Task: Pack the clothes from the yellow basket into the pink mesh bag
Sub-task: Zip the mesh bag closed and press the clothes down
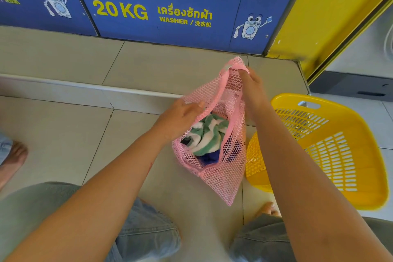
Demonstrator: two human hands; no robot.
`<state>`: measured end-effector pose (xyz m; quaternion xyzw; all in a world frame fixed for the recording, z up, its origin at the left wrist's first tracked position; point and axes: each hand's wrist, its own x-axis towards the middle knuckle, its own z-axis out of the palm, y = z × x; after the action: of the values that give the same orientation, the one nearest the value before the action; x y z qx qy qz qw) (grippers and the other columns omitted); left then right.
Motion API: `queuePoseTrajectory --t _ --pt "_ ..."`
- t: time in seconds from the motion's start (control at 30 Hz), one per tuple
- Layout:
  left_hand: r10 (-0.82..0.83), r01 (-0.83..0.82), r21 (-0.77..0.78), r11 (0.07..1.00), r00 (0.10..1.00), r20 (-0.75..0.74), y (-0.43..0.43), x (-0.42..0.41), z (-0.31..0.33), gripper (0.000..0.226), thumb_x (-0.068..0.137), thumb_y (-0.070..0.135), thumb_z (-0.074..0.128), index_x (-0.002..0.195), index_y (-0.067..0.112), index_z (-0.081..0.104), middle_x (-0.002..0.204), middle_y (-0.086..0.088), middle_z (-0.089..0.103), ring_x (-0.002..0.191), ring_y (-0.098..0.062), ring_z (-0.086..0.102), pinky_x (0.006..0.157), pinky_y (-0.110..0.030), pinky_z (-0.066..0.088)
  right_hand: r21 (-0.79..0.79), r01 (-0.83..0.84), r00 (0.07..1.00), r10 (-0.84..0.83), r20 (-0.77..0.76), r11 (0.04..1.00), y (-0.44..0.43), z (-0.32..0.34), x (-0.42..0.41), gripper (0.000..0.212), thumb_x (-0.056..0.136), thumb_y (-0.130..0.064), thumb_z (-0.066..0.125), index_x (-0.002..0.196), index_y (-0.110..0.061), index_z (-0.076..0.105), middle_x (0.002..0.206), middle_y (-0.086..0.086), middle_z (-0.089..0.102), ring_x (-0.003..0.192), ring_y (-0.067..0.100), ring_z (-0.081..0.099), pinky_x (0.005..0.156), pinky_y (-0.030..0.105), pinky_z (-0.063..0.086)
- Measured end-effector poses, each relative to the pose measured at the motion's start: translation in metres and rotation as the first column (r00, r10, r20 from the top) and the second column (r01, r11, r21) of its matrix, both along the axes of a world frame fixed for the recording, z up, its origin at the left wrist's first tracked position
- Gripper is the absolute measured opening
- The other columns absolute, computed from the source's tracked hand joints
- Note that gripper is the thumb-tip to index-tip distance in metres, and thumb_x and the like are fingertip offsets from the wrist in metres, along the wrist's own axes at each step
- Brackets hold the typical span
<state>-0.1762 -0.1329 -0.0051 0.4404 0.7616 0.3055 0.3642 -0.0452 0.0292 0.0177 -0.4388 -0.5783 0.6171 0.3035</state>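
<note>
I held the pink mesh bag (221, 168) up off the tiled floor (63, 144) in front of my knees. My right hand (252, 85) was closed on the top of its rim, at about twelve o'clock from the bag's middle, pinching the mesh there. My left hand (180, 117) gripped the near edge of the mouth at roughly ten o'clock, pulling it sideways so the opening gaped toward me. The bag's long axis ran from twelve down to six, hanging a little tilted.

Inside I could count two pieces: a green-and-white striped cloth (207, 134) on top and a dark blue garment (209, 156) beneath it. More may have lain under them; I could not tell.

The one yellow basket (340, 155) lay tipped on its side at three o'clock from the bag, just beside it, its open mouth facing me. I saw no clothes in it, so I judged the packing nearly finished. My right arm was the nearer to the basket. One bag, one basket, two hands, both occupied.
</note>
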Motion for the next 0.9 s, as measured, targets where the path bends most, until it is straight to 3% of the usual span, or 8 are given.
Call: queuePoseTrajectory --t 0.17,0.27,0.33,0.43,0.57,0.67,0.77,0.9 --pt "0.227 -0.205 0.182 0.962 0.968 -0.107 0.027 0.003 0.018 0.038 0.108 0.044 0.044 0.123 0.014 0.062 0.122 -0.004 0.045 0.111 -0.023 0.057 0.108 -0.042 0.047 -0.164 -0.053 0.984 0.024 -0.175 0.985 -0.007 -0.006 0.007 0.032 0.099 -0.024 0.046 0.123 -0.01 0.063 0.112 0.011 0.071 0.108 0.029 0.066 0.101 0.048 0.048" --pt "0.226 -0.201 0.168 0.965 0.964 -0.142 0.05 0.005 0.028 0.045 0.108 0.047 0.042 0.139 0.019 0.058 0.144 -0.009 0.053 0.134 -0.03 0.051 0.117 -0.049 0.039 -0.227 -0.139 0.966 0.081 -0.246 0.964 -0.012 -0.008 0.012 0.039 0.101 -0.023 0.041 0.131 -0.004 0.055 0.117 0.016 0.068 0.107 0.03 0.066 0.093 0.044 0.051" --pt "0.198 -0.193 0.086 0.977 0.979 -0.047 0.062 0.007 0.036 0.054 0.107 0.055 0.035 0.141 0.02 0.059 0.145 -0.006 0.059 0.138 -0.028 0.05 0.118 -0.048 0.038 -0.242 -0.204 0.955 0.139 -0.261 0.949 -0.015 -0.008 0.015 0.04 0.102 -0.024 0.037 0.132 -0.004 0.055 0.119 0.017 0.067 0.108 0.031 0.066 0.092 0.043 0.052" --pt "0.191 -0.202 0.029 0.979 0.957 0.22 0.074 0.012 0.045 0.052 0.106 0.052 0.046 0.125 0.01 0.069 0.128 -0.005 0.07 0.121 -0.024 0.062 0.091 -0.031 0.046 -0.226 -0.264 0.941 0.198 -0.274 0.938 -0.017 -0.008 0.019 0.039 0.102 -0.023 0.037 0.131 -0.005 0.056 0.123 0.019 0.065 0.11 0.032 0.065 0.092 0.043 0.052" --pt "0.221 -0.253 0.096 0.963 0.94 0.258 0.079 0.015 0.041 0.027 0.103 0.032 0.063 0.083 0.014 0.063 0.086 0.0 0.066 0.079 -0.012 0.06 0.071 -0.025 0.044 -0.218 -0.25 0.947 0.191 -0.257 0.943 -0.014 -0.008 0.022 0.037 0.1 -0.022 0.041 0.13 -0.007 0.057 0.122 0.018 0.066 0.109 0.032 0.064 0.094 0.046 0.051" --pt "0.272 -0.313 0.163 0.936 0.934 0.231 0.082 0.012 0.037 0.017 0.102 0.022 0.064 0.09 0.01 0.064 0.076 0.005 0.058 0.07 -0.008 0.052 0.068 -0.023 0.043 -0.173 -0.236 0.964 0.209 -0.162 0.956 -0.011 -0.012 0.024 0.03 0.088 -0.019 0.054 0.116 -0.014 0.063 0.11 0.01 0.07 0.103 0.029 0.064 0.094 0.047 0.048" --pt "0.279 -0.321 0.222 0.921 0.939 0.2 0.084 0.01 0.04 0.015 0.101 0.021 0.066 0.097 0.007 0.07 0.083 0.004 0.061 0.079 -0.012 0.055 0.077 -0.027 0.047 -0.051 -0.335 0.934 0.338 0.116 0.941 -0.016 -0.008 0.023 0.02 0.087 -0.033 0.061 0.104 -0.024 0.065 0.101 -0.001 0.07 0.095 0.019 0.065 0.082 0.036 0.048" --pt "0.23 -0.279 0.284 0.917 0.954 0.193 0.087 0.014 0.045 0.014 0.099 0.019 0.068 0.086 0.016 0.065 0.074 0.009 0.058 0.072 -0.007 0.052 0.071 -0.023 0.044 0.061 -0.313 0.922 0.288 0.259 0.948 -0.025 -0.013 0.008 0.036 0.093 -0.042 0.059 0.104 -0.009 0.068 0.095 0.015 0.07 0.083 0.021 0.062 0.08 0.035 0.047"
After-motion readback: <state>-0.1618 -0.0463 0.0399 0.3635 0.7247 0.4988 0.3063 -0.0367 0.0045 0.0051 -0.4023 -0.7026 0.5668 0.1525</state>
